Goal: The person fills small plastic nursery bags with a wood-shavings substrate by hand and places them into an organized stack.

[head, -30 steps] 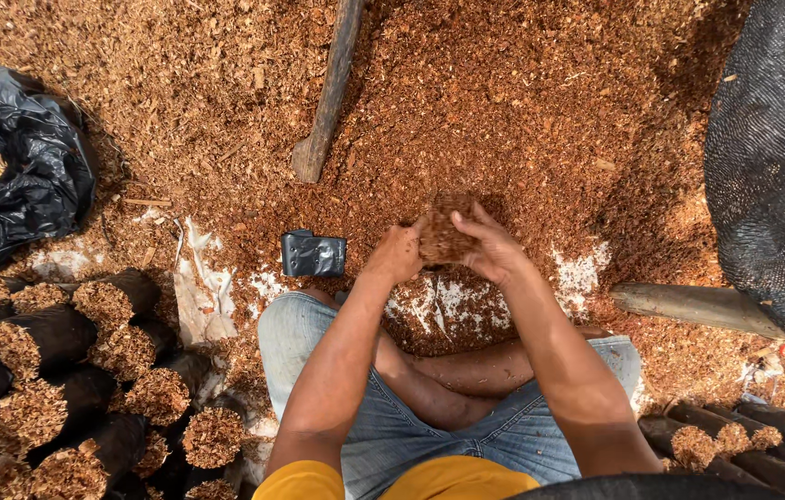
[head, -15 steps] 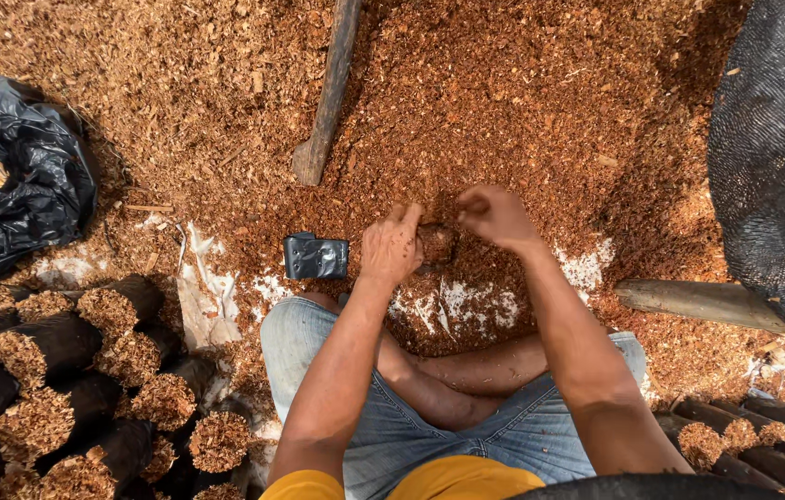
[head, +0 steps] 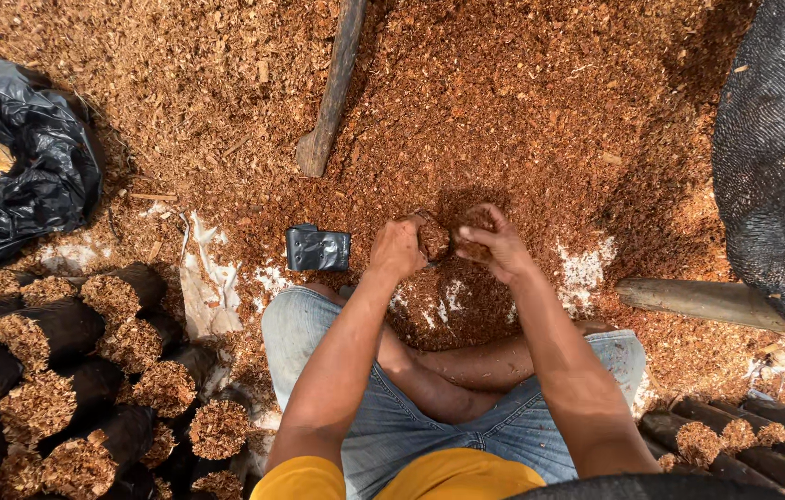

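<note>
I sit cross-legged at the edge of a big heap of reddish-brown wood chips. My left hand is closed around a small dark bag packed with chips, held upright just above the heap's edge. My right hand is right beside it, fingers curled over a handful of chips at the bag's mouth. A flat, empty black bag lies on the ground just left of my left hand.
Several filled black bags lie stacked at the lower left, more at the lower right. A black plastic sack sits at left. A wooden handle rests on the heap. A dark mesh and a log are at right.
My right hand reached a little farther into the heap, then came back with chips to the bag. My left hand has stayed almost in place.
</note>
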